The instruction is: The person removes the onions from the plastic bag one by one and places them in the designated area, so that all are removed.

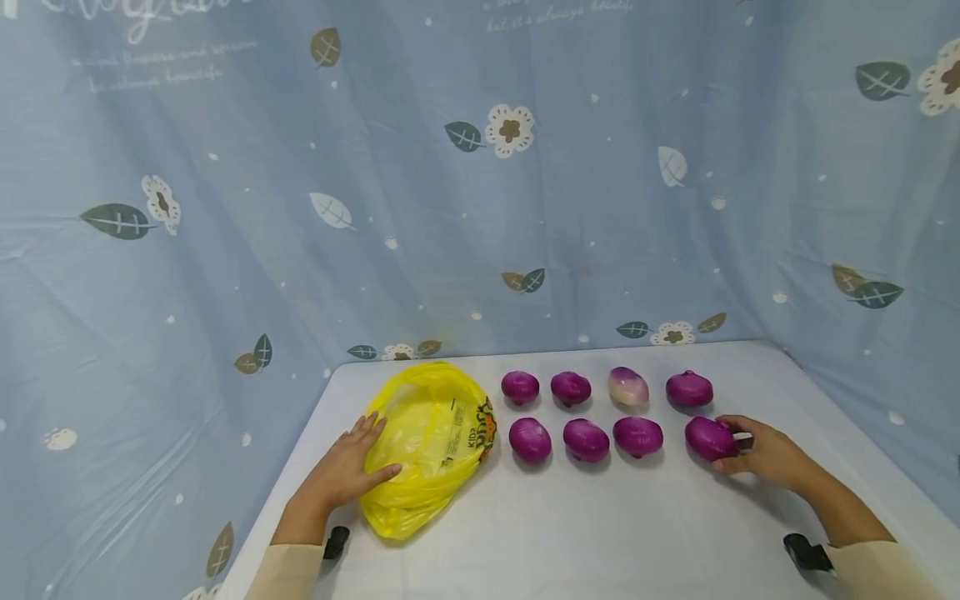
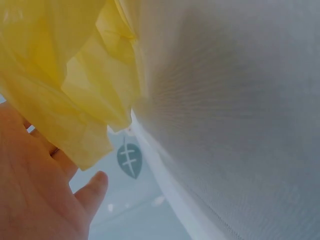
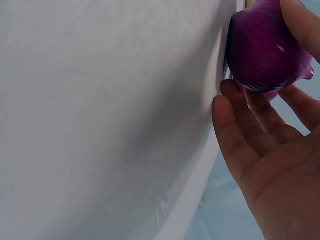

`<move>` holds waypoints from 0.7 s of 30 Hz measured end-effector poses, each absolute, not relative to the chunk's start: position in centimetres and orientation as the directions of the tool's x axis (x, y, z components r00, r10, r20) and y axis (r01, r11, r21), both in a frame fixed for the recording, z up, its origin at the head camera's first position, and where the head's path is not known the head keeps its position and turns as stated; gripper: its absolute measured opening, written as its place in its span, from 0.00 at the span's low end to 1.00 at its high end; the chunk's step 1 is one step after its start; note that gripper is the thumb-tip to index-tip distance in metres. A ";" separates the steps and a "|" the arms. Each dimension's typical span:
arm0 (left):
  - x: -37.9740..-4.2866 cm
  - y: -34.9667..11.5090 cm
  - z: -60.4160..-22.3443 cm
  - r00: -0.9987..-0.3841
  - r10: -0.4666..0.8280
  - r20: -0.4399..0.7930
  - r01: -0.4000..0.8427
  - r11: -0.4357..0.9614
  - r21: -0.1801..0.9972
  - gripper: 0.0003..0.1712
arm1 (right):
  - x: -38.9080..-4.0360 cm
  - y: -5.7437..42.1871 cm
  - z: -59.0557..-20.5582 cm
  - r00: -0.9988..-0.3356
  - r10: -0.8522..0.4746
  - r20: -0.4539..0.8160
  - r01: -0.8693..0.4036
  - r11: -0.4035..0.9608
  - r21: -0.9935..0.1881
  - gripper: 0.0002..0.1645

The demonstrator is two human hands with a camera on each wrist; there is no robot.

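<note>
Purple onions stand in two rows on the white table. At the right end of the front row, my right hand [image 1: 768, 454] holds a purple onion [image 1: 707, 439] between thumb and fingers. The right wrist view shows the thumb on one side of that onion [image 3: 265, 47] and curled fingers on the other. My left hand [image 1: 345, 468] lies with fingers spread at the left side of a yellow plastic bag [image 1: 420, 429], which has printing on it. In the left wrist view the bag [image 2: 75, 75] hangs over part of the fingers, with the thumb extended.
Several more onions, including purple-and-white one [image 1: 628, 387] in the back row, sit between the bag and my right hand. The table [image 1: 585, 533] ends at a blue curtain [image 1: 420, 208] with leaf and flower prints. Black straps show near both wrists.
</note>
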State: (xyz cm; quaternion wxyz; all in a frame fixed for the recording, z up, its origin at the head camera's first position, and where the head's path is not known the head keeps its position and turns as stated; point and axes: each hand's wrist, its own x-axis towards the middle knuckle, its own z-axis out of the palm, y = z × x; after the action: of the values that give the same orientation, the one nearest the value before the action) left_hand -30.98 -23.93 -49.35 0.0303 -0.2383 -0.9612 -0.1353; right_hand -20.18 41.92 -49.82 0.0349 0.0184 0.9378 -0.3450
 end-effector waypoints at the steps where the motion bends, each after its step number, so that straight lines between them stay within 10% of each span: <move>1: -31.0 -23.9 -49.4 -0.883 0.452 0.128 0.470 0.848 0.247 0.53 | -20.1 42.1 -49.8 -0.996 0.007 -0.085 0.061 0.762 -0.644 0.58; 21: -31.7 -23.4 -49.5 -0.871 0.466 0.159 0.491 0.838 0.238 0.52 | -20.3 42.5 -49.3 -0.992 -0.010 -0.129 0.076 0.764 -0.641 0.60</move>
State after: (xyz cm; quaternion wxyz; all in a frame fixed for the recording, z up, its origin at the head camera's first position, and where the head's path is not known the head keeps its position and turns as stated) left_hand -31.71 -23.39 -49.54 0.0472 -0.2499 -0.9574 -0.1364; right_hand -20.32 42.45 -49.35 0.0622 0.0177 0.9370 -0.3432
